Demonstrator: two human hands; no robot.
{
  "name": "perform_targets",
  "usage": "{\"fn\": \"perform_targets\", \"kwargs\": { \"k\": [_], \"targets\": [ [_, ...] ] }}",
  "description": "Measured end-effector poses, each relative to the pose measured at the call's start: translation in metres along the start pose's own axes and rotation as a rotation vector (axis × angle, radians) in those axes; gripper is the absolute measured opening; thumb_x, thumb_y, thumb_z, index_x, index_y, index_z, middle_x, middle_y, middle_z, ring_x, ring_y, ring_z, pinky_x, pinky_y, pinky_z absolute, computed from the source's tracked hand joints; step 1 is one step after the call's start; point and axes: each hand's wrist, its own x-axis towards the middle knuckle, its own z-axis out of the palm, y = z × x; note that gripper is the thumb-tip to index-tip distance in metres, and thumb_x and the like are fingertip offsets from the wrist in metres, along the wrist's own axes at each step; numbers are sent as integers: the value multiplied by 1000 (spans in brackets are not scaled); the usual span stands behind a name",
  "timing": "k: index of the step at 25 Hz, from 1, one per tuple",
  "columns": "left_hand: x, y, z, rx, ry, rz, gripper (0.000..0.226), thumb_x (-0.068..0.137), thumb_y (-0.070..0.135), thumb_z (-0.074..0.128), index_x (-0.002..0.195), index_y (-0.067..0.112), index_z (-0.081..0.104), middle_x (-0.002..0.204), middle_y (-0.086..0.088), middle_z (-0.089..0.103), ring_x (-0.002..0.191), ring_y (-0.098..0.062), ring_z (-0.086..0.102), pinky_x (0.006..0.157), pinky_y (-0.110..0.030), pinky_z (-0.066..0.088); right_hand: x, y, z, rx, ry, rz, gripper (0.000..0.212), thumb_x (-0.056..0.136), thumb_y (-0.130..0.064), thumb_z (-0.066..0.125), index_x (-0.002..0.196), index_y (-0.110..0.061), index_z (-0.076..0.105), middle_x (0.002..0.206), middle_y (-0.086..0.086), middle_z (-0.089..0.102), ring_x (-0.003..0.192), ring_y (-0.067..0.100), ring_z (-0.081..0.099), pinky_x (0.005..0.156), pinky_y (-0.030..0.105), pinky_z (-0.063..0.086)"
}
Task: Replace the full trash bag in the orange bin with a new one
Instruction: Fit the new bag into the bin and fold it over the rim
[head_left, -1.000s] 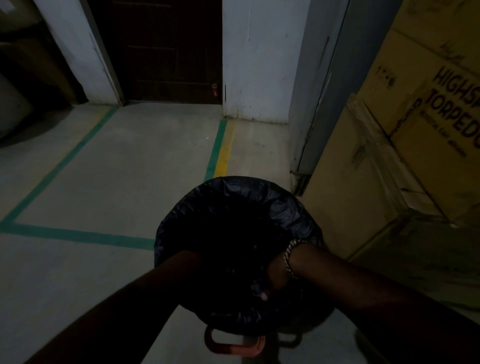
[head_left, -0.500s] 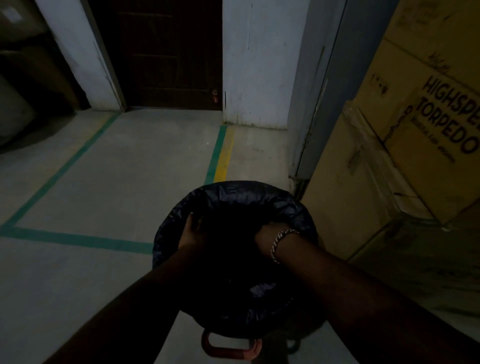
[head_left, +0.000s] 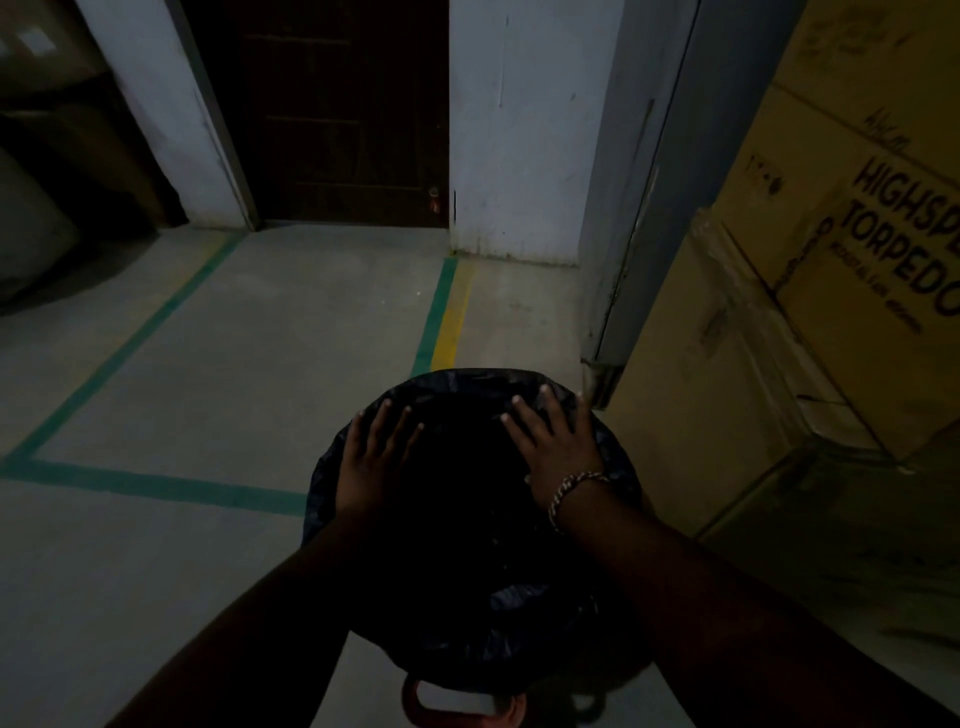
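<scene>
- When handling the thin black crinkled plastic trash bag, treat as limp, light film: easily torn, slippery where smooth, with no stiffness of its own.
- Located on the grey concrete floor, just beside the stacked brown cardboard boxes; draped over the mouth of the round orange plastic bin, visible only as a curved orange handle-like part below the film.
- Left grip: wide open, fingers straight and spread, laid flat over the far-left rim; nothing held.
- Right grip: likewise open, fingers fanned toward the far-right rim, nothing held; beaded bracelet at the wrist.
- Contents and weight: cannot tell; interior too dark.
- Recommended hold, as a judgement: gather the folded-over hem at the rim with pinches on opposite sides; avoid loading a single point, likely to stretch or rip.
- Bin judged rigid and smooth-walled; likely to tip or slide under a sideways tug.
- Film surface: faintly glossy, finely wrinkled, bunched in folds at the near edge.
</scene>
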Motion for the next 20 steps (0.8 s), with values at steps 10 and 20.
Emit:
{"fn": "perform_targets", "kwargs": {
  "k": [10,20],
  "targets": [
    [5,0,-39,-383,19,-357,81,96,62,37,160,27,3,162,-13,20,132,-46,39,102,-53,36,5,35,-4,561,-23,248,87,95,-64,42,150,-46,-23,167,4,5,145,42,24,104,61,38],
    [48,-15,-55,-419,156,-109,82,82,71,22,144,23,42,125,-9,56,108,-37,57,84,-46,49,51,-7,-46,478,203,9,74,92,-71,34,156,-36,16,159,4,28,141,33,31,110,57,26]
  ]
}}
